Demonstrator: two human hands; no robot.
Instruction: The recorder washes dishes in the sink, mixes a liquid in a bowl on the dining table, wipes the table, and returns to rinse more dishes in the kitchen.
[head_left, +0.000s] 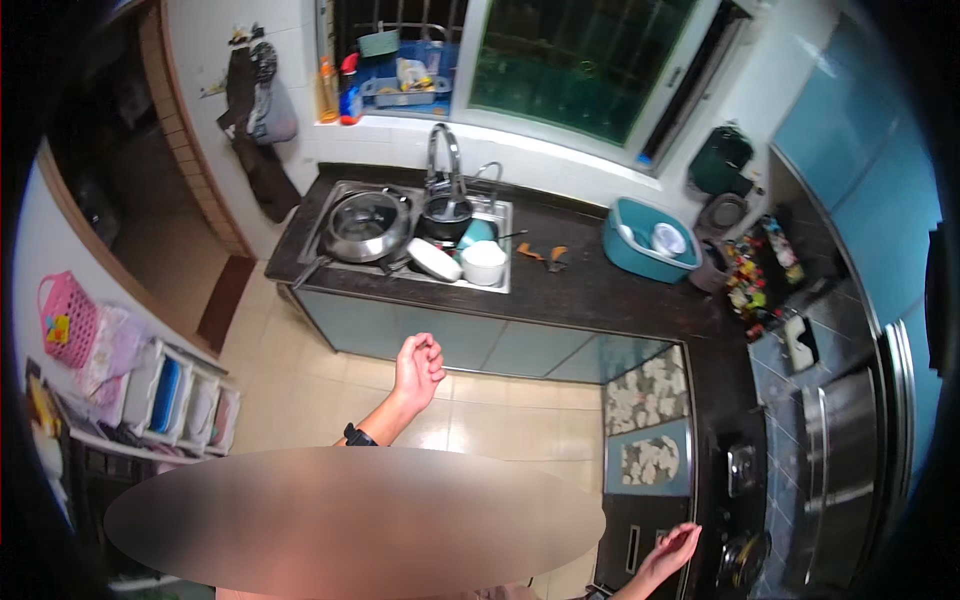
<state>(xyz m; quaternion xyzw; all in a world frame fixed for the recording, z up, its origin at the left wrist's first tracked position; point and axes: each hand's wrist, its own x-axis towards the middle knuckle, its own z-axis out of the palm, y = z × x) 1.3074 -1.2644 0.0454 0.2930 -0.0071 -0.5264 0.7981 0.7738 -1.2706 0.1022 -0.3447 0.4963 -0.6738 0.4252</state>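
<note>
My left hand, with a dark band on its wrist, is raised over the tiled floor in front of the sink cabinets, fingers loosely curled and nothing in it. At the lower right, my right hand hangs beside the edge of the stove counter, fingers bent; nothing shows in it. Ahead, the steel sink holds a lidded steel wok, a small dark pot, a tilted white dish and white bowls. Orange-brown scraps lie on the dark countertop right of the sink.
A teal basin with white dishes stands on the counter's right side. Condiments crowd the corner. A gas stove lines the right side. A white storage rack and a pink basket are at left, near a doorway.
</note>
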